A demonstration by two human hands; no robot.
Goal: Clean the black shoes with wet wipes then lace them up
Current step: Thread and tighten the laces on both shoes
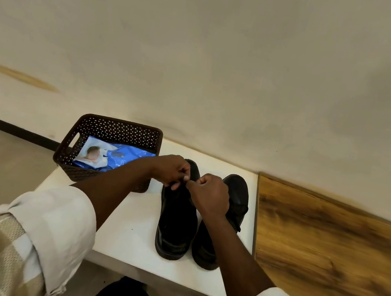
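Two black shoes stand side by side on a white table (130,234), heels toward me. Over the left shoe (175,223) my left hand (173,171) and my right hand (210,194) meet, fingers pinched together on its black lace above the tongue. The lace itself is hard to make out against the dark shoe. My right forearm crosses part of the right shoe (237,199). A blue pack of wet wipes (111,158) lies inside a brown perforated basket (115,131) to the left of the shoes.
A wooden board (327,246) lies to the right of the white table. A pale wall rises directly behind the table. The floor shows at the left, and dark footwear is visible below the table's front edge.
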